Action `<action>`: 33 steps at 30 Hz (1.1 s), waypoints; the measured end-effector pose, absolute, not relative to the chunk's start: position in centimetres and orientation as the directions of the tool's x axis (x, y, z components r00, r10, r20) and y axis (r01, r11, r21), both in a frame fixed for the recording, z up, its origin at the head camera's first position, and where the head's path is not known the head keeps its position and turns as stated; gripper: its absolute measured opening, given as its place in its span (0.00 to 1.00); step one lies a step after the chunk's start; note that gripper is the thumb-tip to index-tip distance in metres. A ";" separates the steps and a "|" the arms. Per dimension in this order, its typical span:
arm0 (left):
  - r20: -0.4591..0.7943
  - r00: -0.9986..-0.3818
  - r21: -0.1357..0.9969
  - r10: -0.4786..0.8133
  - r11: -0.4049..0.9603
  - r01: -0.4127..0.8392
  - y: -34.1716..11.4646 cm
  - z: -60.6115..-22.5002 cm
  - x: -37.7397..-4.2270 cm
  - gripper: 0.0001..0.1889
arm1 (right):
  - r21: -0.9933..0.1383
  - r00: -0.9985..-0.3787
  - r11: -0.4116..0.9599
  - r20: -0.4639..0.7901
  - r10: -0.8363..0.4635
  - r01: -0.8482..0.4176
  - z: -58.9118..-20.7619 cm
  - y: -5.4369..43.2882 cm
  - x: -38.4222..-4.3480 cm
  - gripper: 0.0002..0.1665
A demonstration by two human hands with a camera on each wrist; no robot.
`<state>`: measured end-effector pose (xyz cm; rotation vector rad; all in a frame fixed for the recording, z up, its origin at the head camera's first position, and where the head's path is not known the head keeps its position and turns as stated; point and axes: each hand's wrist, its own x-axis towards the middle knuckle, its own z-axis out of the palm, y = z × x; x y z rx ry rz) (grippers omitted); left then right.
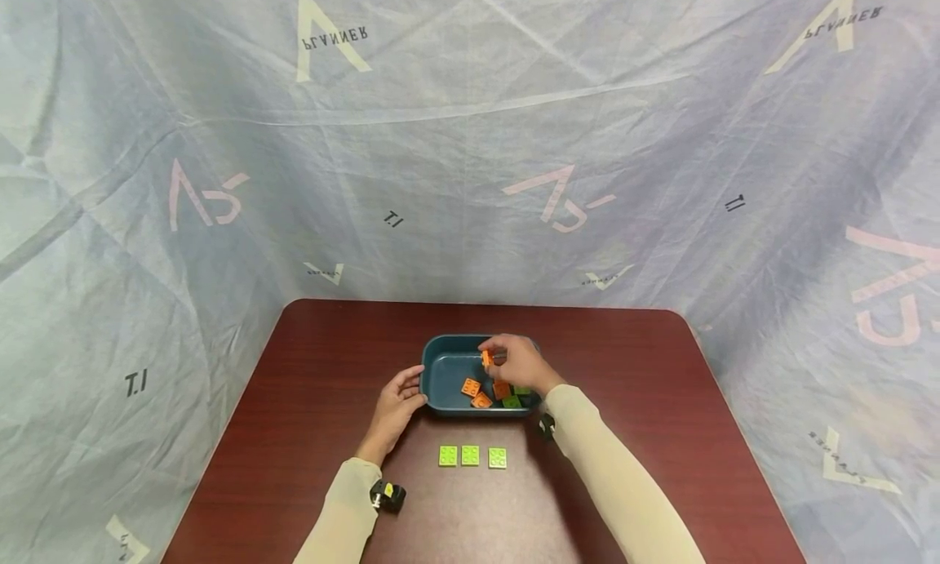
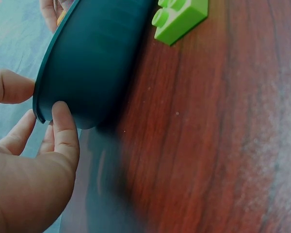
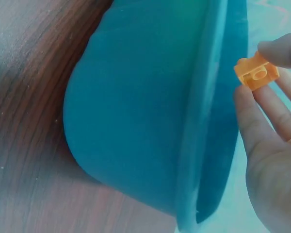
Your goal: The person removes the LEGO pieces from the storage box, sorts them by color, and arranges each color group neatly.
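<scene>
A dark teal plastic basin (image 1: pixel 450 366) stands on the table, with several orange bricks (image 1: pixel 471 387) and green bricks (image 1: pixel 512 401) inside. My left hand (image 1: pixel 396 405) holds the basin's left end, thumb and fingertips at its wall and rim. Above the basin, my right hand (image 1: pixel 517 361) pinches an orange toy brick (image 3: pixel 257 72) between thumb and fingers; its hollow underside faces the right wrist camera. That hand hides part of the basin's right side. In front of the basin lie three lime-green bricks (image 1: pixel 470 455) in a row, studs up, the rightmost a little apart.
The reddish-brown wooden table (image 1: pixel 330 360) has rounded far corners. Grey printed sheeting (image 1: pixel 455 156) hangs behind it and at both sides. A dark device (image 1: pixel 387 495) is strapped to the left wrist, another (image 1: pixel 547 426) to the right.
</scene>
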<state>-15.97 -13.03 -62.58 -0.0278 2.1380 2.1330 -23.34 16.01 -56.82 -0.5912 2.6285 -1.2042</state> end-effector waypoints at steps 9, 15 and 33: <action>-0.101 -0.992 0.995 0.071 0.011 -0.101 -13.2 -62.5 -15.9 0.33 | -0.792 -0.912 0.552 0.014 -0.410 -0.261 -56.0 16.0 -22.3 0.21; -0.116 -0.991 0.993 0.068 0.011 -0.116 -13.2 -62.5 -15.9 0.33 | -0.829 -0.919 0.513 0.002 -0.394 -0.222 -55.4 16.1 -21.1 0.22; -0.102 -0.992 0.995 0.068 -0.003 -0.102 -13.1 -62.6 -16.0 0.33 | -0.901 -0.909 0.338 0.126 -0.397 -0.273 -54.8 16.4 -17.4 0.24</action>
